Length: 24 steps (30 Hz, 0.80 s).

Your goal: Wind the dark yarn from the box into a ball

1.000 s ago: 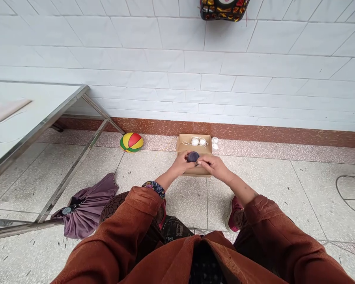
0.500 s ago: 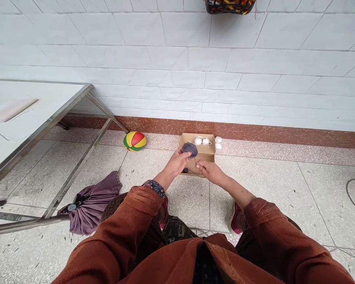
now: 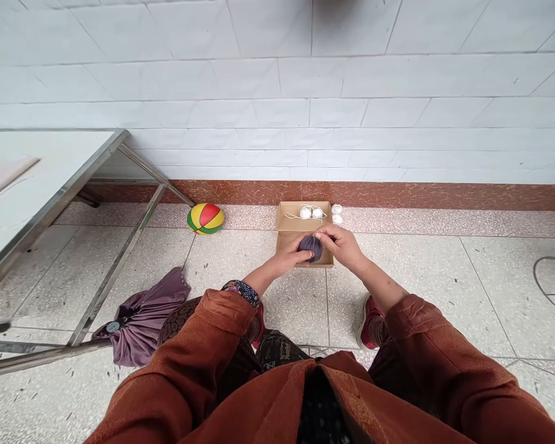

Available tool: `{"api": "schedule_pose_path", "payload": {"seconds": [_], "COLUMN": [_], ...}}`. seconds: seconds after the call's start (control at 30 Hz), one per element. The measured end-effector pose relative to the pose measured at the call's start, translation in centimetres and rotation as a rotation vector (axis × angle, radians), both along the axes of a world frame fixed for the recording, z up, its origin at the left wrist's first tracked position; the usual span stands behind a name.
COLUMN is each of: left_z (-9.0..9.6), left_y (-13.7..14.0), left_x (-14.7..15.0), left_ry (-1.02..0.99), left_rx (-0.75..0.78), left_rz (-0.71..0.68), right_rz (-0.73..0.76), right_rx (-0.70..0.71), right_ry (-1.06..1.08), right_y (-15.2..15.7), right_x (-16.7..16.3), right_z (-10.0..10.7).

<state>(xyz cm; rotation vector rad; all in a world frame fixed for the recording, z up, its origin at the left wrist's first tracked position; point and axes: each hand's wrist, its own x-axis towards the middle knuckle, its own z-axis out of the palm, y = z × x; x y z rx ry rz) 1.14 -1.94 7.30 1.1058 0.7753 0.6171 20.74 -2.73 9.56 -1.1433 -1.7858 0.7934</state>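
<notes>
A dark grey-purple ball of yarn (image 3: 311, 248) is gripped in my left hand (image 3: 288, 256), thumb across its front. My right hand (image 3: 340, 244) pinches at the ball's upper right edge, where a strand of the yarn seems to run; the strand itself is hard to make out between the fingertips. Below and behind both hands stands an open cardboard box (image 3: 284, 239), its inside partly covered by the hands and yarn. White yarn balls (image 3: 306, 212) with loose ends lie on its raised lid side.
Two small white balls (image 3: 337, 214) sit just right of the box. A colourful ball (image 3: 206, 219) lies near the wall, left of the box. A folded purple umbrella (image 3: 143, 317) leans by the metal-framed table (image 3: 97, 154). A black cable (image 3: 539, 277) curls at the right.
The yarn ball has come lower and slightly right, turned in my left hand. My right hand has risen from below the ball to its upper edge. The view has shifted slightly.
</notes>
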Motion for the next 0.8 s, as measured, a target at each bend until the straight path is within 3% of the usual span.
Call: {"api": "schedule_pose_path", "payload": {"seconds": [0.1,0.27,0.43,0.6,0.8], "left_z": [0.0,0.8,1.5,1.4,1.6], "left_y": [-0.4,-0.8,-0.5,-0.2,0.1], "left_x": [0.5,1.0,0.8,0.7,0.8], "left_ry": [-0.109,-0.295,-0.404,-0.427,-0.492], "left_rx": [-0.104,-0.234,-0.338,-0.356,-0.34], "left_rz": [-0.074,0.014,0.139,0.242,0.274], "right_rz": [-0.081,-0.18,-0.115,-0.045,-0.033], "right_rx": [-0.056,-0.181,-0.266,-0.254,-0.235], "right_ry": [-0.011,-0.082,-0.146,-0.19,-0.23], "right_y": [0.2,0.4,0.1,-0.3,-0.6], "right_x": [0.1,0.2,-0.2,-0.7,-0.7], "right_z": [-0.9,-2.4,-3.5,-3.8,-3.4]}}
